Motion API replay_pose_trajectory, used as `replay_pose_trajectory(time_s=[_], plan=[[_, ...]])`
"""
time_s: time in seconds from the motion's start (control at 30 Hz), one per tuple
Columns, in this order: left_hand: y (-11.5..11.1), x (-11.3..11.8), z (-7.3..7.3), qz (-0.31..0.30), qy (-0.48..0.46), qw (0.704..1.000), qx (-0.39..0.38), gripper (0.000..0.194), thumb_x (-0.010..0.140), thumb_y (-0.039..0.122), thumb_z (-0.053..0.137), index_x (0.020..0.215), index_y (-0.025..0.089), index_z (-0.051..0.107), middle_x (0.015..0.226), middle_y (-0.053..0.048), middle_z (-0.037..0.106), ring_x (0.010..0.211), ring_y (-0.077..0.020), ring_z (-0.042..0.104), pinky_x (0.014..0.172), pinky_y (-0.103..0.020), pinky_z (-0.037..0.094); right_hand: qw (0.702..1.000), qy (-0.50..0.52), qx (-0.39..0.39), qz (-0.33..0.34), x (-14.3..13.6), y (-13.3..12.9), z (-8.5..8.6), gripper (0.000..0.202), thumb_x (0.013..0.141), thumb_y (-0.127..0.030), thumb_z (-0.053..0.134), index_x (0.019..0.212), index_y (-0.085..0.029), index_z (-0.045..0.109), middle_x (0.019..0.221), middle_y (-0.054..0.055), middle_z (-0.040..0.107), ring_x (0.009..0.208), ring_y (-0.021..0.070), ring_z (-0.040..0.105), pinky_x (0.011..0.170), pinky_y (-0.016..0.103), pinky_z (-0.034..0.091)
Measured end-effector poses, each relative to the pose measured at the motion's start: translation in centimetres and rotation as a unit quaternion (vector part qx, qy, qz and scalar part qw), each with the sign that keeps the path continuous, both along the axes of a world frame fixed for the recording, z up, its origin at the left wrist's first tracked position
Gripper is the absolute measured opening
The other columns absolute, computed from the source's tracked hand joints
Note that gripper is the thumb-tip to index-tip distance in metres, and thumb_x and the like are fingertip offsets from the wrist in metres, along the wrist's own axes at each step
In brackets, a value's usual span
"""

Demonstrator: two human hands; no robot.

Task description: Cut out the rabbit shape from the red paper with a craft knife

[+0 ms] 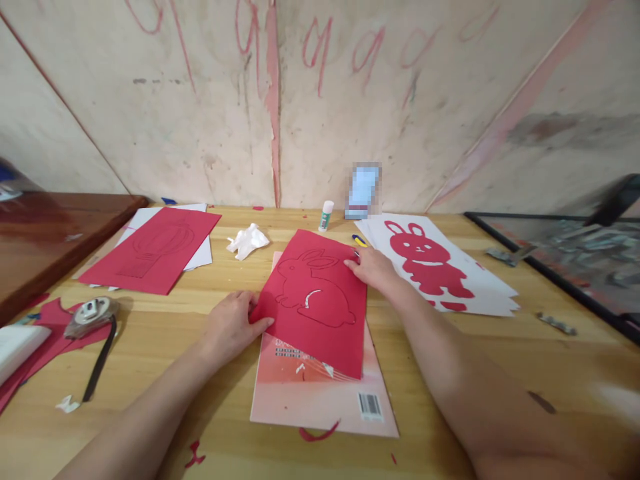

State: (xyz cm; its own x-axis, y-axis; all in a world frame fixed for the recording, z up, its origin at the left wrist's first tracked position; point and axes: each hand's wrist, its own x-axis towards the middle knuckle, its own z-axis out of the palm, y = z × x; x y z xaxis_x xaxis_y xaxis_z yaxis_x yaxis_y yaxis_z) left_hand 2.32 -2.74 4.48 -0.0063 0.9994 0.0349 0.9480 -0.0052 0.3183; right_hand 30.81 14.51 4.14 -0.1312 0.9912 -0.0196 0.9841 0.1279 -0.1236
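Note:
A sheet of red paper (320, 267) with a rabbit outline lies tilted over a pink booklet (325, 393) on the table. A pale curved slit shows inside the rabbit's body. My left hand (234, 323) grips the sheet's left edge, thumb on top and fingers curled at the side. At the upper right edge, my right hand (373, 267) pinches the sheet between thumb and fingers. Just beyond that hand is a yellow and dark blue tool (359, 241), partly hidden; whether the hand touches it I cannot tell. A small dark tip shows by the fingers.
White sheets with a red paper rabbit (425, 257) lie right. Left are a red sheet with a balloon drawing (155, 250) and a tape measure (93, 317) on red scraps. A glue stick (326, 216), a phone (363, 190) and crumpled tissue (249, 241) are near the wall.

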Motion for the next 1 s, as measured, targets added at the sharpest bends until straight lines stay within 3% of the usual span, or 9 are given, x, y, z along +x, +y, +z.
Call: replay_pose_trajectory(time_s=[0.17,0.3,0.43,0.7,0.9,1.0], plan=[[0.3,0.0,-0.5,0.045,-0.153,0.987,-0.018,0.023,0.072,0.038,0.065,0.084,0.021,0.054,0.079,-0.002,0.066,0.070,-0.0205,0.061,0.063,-0.030,0.041,1.000,0.004,0.008,-0.001,-0.1,-0.1,0.1,0.038,0.087,-0.041,0.051,0.113,-0.015,0.061,0.112,0.015,0.066,0.102,0.0287,0.062,0.079,0.037,0.049],[0.2,0.2,-0.6,0.038,-0.277,0.960,-0.011,0.029,0.070,0.036,0.067,0.093,0.020,0.057,0.087,-0.003,0.069,0.078,-0.0212,0.065,0.070,-0.031,0.046,1.000,0.010,0.008,-0.002,-0.1,0.0,0.1,0.040,0.087,-0.042,0.052,0.114,-0.015,0.061,0.112,0.016,0.066,0.102,0.0286,0.063,0.081,0.038,0.049],[0.1,0.6,-0.7,0.031,-0.344,0.939,-0.001,0.020,0.072,0.036,0.065,0.079,0.018,0.061,0.076,-0.003,0.067,0.069,-0.0187,0.062,0.066,-0.029,0.047,1.000,0.020,0.014,0.004,-0.2,-0.2,0.4,0.040,0.087,-0.041,0.053,0.117,-0.016,0.061,0.115,0.016,0.065,0.106,0.0285,0.061,0.083,0.038,0.048],[-0.1,0.9,0.2,0.047,-0.565,0.823,-0.027,0.027,0.069,0.035,0.077,0.077,0.016,0.058,0.071,0.001,0.065,0.063,-0.0106,0.058,0.061,-0.021,0.046,0.986,0.127,0.108,0.008,1.4,0.3,2.2,0.050,0.080,-0.047,0.061,0.120,-0.017,0.059,0.119,0.013,0.064,0.105,0.0278,0.060,0.086,0.036,0.046],[0.2,-0.2,0.9,0.055,-0.632,0.772,-0.043,0.027,0.066,0.028,0.082,0.078,0.017,0.061,0.074,0.000,0.069,0.063,-0.0098,0.061,0.063,-0.019,0.048,0.973,0.230,0.009,0.012,3.0,1.1,2.6,0.054,0.071,-0.044,0.071,0.116,-0.016,0.062,0.114,0.011,0.068,0.101,0.0259,0.062,0.086,0.035,0.046],[0.3,-0.8,1.1,0.050,-0.649,0.757,-0.049,0.028,0.065,0.027,0.084,0.079,0.016,0.062,0.076,-0.001,0.070,0.065,-0.0100,0.063,0.065,-0.020,0.049,0.965,0.260,0.016,0.007,3.1,1.1,2.6,0.055,0.068,-0.039,0.074,0.117,-0.015,0.062,0.115,0.012,0.067,0.102,0.0259,0.061,0.088,0.036,0.046]])
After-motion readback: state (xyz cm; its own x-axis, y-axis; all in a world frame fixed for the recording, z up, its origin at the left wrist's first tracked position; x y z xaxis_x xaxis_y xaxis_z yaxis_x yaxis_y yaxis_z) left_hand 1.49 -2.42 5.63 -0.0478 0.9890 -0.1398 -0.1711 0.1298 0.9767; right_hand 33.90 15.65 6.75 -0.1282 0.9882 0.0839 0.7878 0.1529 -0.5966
